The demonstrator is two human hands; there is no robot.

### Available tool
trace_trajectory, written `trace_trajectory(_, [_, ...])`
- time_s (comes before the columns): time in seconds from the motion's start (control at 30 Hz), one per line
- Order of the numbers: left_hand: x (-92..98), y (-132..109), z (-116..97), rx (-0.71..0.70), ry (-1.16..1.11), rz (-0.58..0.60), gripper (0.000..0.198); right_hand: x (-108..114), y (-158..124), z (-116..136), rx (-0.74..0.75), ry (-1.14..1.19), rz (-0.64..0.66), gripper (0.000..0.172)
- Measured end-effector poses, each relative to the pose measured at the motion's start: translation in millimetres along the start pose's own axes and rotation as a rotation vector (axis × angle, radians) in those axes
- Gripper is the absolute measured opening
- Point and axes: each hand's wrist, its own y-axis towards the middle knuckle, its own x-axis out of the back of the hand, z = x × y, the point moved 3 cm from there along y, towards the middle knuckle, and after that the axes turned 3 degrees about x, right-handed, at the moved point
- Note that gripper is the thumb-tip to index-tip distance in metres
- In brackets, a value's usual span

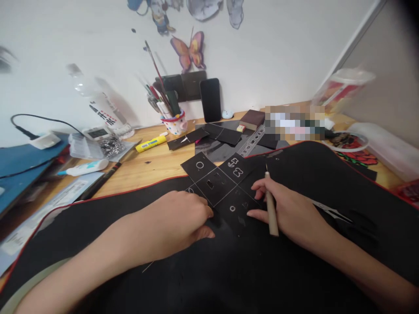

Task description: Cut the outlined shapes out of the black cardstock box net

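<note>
A black paper card (218, 179), ruled with white lines into squares and marked with small drawn shapes and cut-outs, lies on a black mat. My left hand (188, 216) is at its left edge, fingers curled and thumb below them. The fingertips seem to grip the card's edge, partly hidden by the hand. To the right of the card, my right hand (284, 209) holds a craft knife (271, 207) with a pale handle. Its thin metal tip points up and away from the card, while the thumb and forefinger stretch leftward. Scissors (332, 213) lie beyond my right wrist.
Several black paper pieces (224, 133), a glue stick (151, 143) and a pen cup (176, 122) stand or lie behind the mat (114, 209). A phone (210, 100) leans against the wall. On the left are a bottle (106, 113) and a white-and-blue tube (85, 167).
</note>
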Motion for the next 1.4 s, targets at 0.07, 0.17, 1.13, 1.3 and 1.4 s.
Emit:
trace_trajectory(0.07, [0.2, 0, 0, -0.037, 0.015, 0.066, 0.020, -1, 0, -1, -0.003, 0.052, 0.018, 0.032])
trace_trajectory(0.17, [2.7, 2, 2, -0.055, 0.005, 0.092, 0.022, -2, 1, -2, -0.023, 0.152, 0.033, 0.026])
trace_trajectory(1.13, [13.4, 27, 95, 0.369, -0.425, -0.425, 0.066, 15, 5, -1, -0.110, 0.633, -0.151, 0.021])
trace_trajectory(1.3, [30.0, 19, 81, 0.322, -0.476, -0.580, 0.055, 28, 6, 1, -0.186, 0.797, -0.160, 0.018])
trace_trajectory(1.4, [35.7, 15, 62, 0.206, -0.570, -0.617, 0.045, 29, 5, 4, -0.194, 0.925, -0.114, 0.013])
